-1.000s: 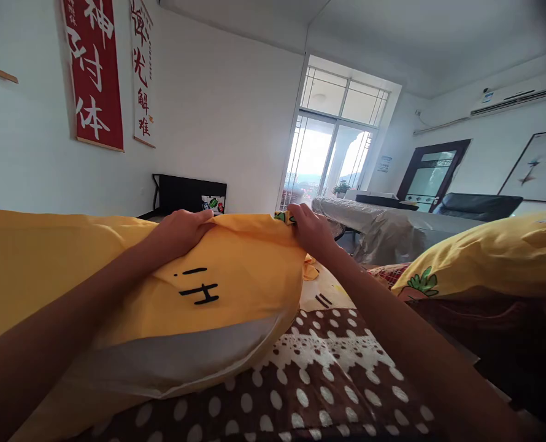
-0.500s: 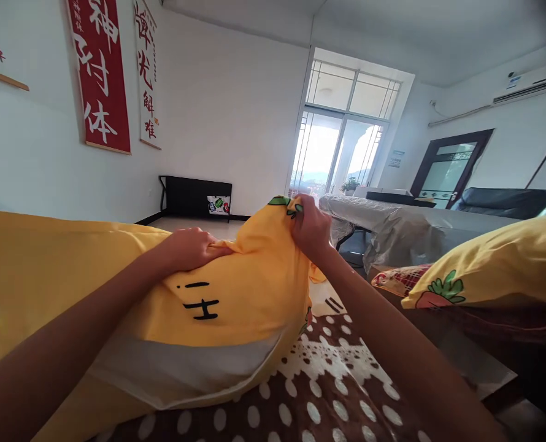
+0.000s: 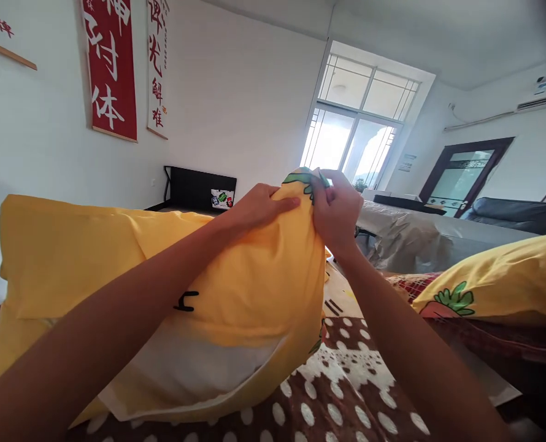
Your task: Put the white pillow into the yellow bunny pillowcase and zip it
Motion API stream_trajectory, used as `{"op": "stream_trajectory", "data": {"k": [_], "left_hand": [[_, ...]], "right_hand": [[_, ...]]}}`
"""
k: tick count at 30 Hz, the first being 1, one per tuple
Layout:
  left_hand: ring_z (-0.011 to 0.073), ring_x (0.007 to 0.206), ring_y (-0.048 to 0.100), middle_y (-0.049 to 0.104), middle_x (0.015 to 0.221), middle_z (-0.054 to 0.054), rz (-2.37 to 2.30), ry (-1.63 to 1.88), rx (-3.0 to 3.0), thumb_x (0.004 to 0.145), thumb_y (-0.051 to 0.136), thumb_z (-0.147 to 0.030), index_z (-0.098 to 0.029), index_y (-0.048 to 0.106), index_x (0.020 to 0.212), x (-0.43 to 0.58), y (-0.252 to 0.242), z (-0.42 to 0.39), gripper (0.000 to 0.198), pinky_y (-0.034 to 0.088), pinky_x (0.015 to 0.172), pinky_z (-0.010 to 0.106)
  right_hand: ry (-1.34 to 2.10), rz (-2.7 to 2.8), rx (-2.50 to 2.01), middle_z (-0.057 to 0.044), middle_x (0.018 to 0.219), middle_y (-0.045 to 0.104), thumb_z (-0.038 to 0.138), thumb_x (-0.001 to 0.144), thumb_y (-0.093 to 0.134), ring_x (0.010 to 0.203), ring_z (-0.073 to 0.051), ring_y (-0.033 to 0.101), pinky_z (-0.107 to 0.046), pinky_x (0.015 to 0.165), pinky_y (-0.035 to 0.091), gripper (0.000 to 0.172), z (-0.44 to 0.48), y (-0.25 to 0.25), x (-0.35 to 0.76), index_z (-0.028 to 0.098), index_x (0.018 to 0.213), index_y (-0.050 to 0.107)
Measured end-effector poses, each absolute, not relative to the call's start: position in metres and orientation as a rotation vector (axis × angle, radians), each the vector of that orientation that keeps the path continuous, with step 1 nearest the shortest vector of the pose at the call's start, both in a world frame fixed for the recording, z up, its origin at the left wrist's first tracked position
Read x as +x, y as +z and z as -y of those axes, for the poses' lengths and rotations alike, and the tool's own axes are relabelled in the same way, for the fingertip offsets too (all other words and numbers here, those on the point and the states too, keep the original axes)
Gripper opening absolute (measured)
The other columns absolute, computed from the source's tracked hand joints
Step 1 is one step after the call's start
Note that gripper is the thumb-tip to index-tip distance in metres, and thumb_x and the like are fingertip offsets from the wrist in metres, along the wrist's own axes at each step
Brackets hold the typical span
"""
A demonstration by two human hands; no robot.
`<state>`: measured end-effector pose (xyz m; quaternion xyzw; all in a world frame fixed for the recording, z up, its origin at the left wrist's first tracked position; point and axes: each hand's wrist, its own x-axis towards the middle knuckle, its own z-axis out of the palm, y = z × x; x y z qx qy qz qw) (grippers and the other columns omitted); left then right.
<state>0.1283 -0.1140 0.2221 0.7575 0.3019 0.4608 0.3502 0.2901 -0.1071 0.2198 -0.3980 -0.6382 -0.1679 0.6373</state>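
A yellow pillowcase (image 3: 254, 294) with black print and a green leaf motif lies in front of me, its far right corner raised. Through its near opening shows the white pillow (image 3: 208, 362) inside. My right hand (image 3: 337, 209) is closed on the raised corner, pinching the cloth between thumb and fingers. Just left of it, my left hand (image 3: 264, 205) grips the upper edge of the same pillowcase, thumb on the near face and the other fingers partly hidden behind it. My left forearm covers part of the black lettering.
Beneath lies a brown blanket with white dots (image 3: 332, 411). At the right is another yellow pillow (image 3: 507, 270) with a carrot print. Behind stand a plastic-draped table (image 3: 402, 233) and a dark chair (image 3: 516, 215); a black panel (image 3: 194, 187) stands by the wall.
My left hand has moved right and up along the pillowcase, close to my right hand. The held corner is raised higher, and the left forearm now hides more lettering. The view has shifted slightly.
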Motion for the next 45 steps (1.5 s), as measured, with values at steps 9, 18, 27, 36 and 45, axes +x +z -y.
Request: {"op": "stream_trajectory", "data": {"k": [9, 18, 27, 36, 45], "left_hand": [[0.0095, 0.053, 0.047, 0.051, 0.058, -0.001, -0.983, 1.521, 2.116, 0.077, 0.062, -0.039, -0.015, 0.059, 0.062, 0.132, 0.235, 0.113, 0.029, 0.034, 0.048, 0.021], [0.0129, 0.069, 0.055, 0.061, 0.077, 0.002, -0.723, 1.508, 2.185, 0.082, 0.053, -0.037, -0.016, 0.065, 0.082, 0.136, 0.243, 0.124, 0.025, 0.041, 0.059, 0.022], [0.0087, 0.055, 0.035, 0.039, 0.059, -0.002, -0.858, 1.557, 2.281, 0.082, 0.053, -0.038, -0.016, 0.05, 0.062, 0.14, 0.245, 0.127, 0.03, 0.026, 0.05, 0.022], [0.0083, 0.055, 0.036, 0.04, 0.059, -0.002, -0.708, 1.477, 2.209, 0.079, 0.056, -0.046, -0.016, 0.05, 0.062, 0.138, 0.231, 0.116, 0.035, 0.028, 0.049, 0.02], [0.0126, 0.059, 0.055, 0.062, 0.07, 0.002, -0.71, 1.448, 1.956, 0.076, 0.063, -0.047, -0.015, 0.065, 0.079, 0.1, 0.234, 0.123, 0.032, 0.041, 0.05, 0.022]], "right_hand": [[0.796, 1.556, -0.859, -0.005, 0.089, 0.07, 0.045, 0.057, 0.078, 0.078, -0.022, 0.064, -0.036, 0.07, 0.052, 0.048, 0.13, 0.173, 0.301, 0.021, 0.094, 0.061], [1.067, 1.339, -0.691, -0.004, 0.087, 0.072, 0.053, 0.06, 0.07, 0.083, -0.025, 0.067, -0.036, 0.068, 0.054, 0.04, 0.119, 0.16, 0.309, 0.023, 0.086, 0.065], [0.929, 1.612, -0.704, -0.001, 0.068, 0.065, 0.036, 0.056, 0.068, 0.064, -0.019, 0.06, -0.029, 0.058, 0.048, 0.018, 0.139, 0.158, 0.308, 0.022, 0.066, 0.062], [0.348, 1.62, -0.99, 0.007, 0.049, 0.042, 0.02, 0.051, 0.056, 0.049, -0.009, 0.038, -0.023, 0.046, 0.031, 0.013, 0.118, 0.167, 0.295, 0.02, 0.052, 0.043], [1.056, 1.73, -0.82, -0.002, 0.083, 0.069, 0.033, 0.058, 0.074, 0.078, -0.021, 0.063, -0.032, 0.071, 0.049, 0.035, 0.124, 0.16, 0.328, 0.02, 0.09, 0.067]]}}
